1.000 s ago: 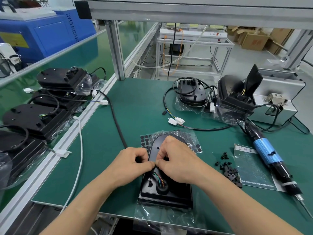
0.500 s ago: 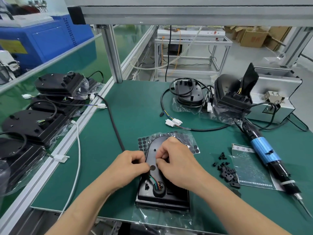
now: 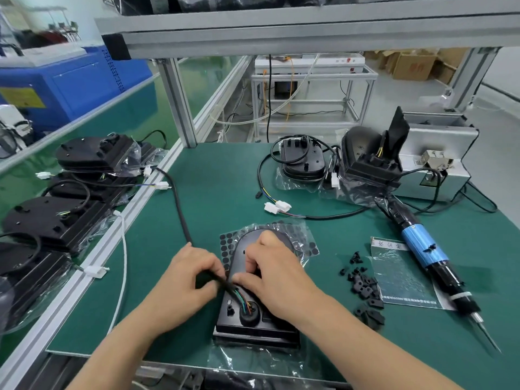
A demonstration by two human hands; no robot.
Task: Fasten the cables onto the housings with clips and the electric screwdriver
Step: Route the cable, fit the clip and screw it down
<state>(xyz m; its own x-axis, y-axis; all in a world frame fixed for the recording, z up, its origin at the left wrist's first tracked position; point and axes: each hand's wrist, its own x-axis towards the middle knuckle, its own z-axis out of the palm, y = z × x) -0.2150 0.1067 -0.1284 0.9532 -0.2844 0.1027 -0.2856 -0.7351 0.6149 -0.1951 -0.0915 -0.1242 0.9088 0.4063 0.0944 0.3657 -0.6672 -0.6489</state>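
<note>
Head view: cable routing in hand, fastening not begun on this unit

Work piece: black housing [image 3: 254, 326], lower centre of frame, lying in its plastic bag on the green mat [image 3: 225, 178]. Coloured wires come out of its round grommet.

Left hand [image 3: 180, 280]: fingers curled round the black cable [image 3: 180, 209] just where it meets the housing. Right hand [image 3: 274, 280]: fingers bent down onto the housing top, thumb beside the cable. Cannot tell whether it pinches cable, clip or nothing.

Electric screwdriver [image 3: 422, 246] lies untouched at right of frame, tip toward the lower right. Loose clips [image 3: 365, 288] and small screws [image 3: 356, 260] sit in a pile between it and the housing.

Judgement: early on this unit. The cable is being laid in place; a clip must be picked, set and screwed. More housings stand at upper right [image 3: 302, 161] and stacked at left [image 3: 92, 153]; their state is unclear.
</note>
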